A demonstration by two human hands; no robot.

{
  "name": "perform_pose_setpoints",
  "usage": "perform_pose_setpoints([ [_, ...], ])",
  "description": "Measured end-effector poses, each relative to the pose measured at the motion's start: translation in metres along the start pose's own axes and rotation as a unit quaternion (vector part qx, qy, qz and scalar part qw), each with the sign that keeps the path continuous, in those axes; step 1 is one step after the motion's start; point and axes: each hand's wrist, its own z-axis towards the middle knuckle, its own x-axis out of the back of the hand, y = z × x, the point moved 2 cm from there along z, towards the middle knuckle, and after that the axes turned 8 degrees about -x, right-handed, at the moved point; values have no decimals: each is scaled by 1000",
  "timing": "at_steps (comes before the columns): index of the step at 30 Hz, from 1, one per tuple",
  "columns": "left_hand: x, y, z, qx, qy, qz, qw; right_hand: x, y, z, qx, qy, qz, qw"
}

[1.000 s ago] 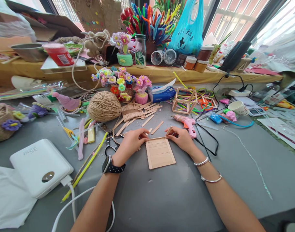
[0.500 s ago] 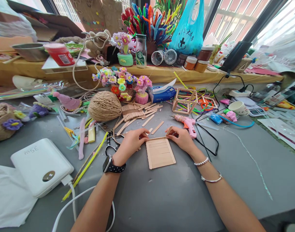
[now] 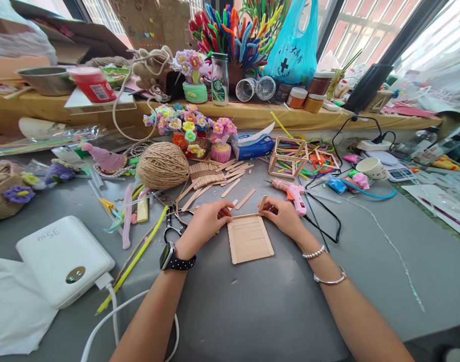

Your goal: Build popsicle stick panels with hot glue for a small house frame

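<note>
A flat panel of glued popsicle sticks [image 3: 249, 240] lies on the grey table [image 3: 260, 306] in front of me. My left hand [image 3: 203, 223] pinches the left end of the stick along the panel's far edge. My right hand [image 3: 285, 216] presses the right end of that same stick and also holds a short loose stick [image 3: 262, 203] tilted upward. A black smartwatch sits on my left wrist, and bracelets on my right wrist.
Loose popsicle sticks [image 3: 215, 178] lie beyond the panel beside a ball of twine [image 3: 162, 166]. A pink glue gun [image 3: 292, 193] with a black cord rests to the right. Scissors [image 3: 172, 223], a white power bank [image 3: 64, 259], a stick cube frame [image 3: 289, 157] and a paper cup [image 3: 371, 167] surround the spot.
</note>
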Motion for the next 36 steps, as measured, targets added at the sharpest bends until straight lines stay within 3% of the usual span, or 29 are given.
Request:
perform_pose_setpoints([
  [36,-4,0,1,-3,11,39,999,4,2,-2,22,4,-50,999],
])
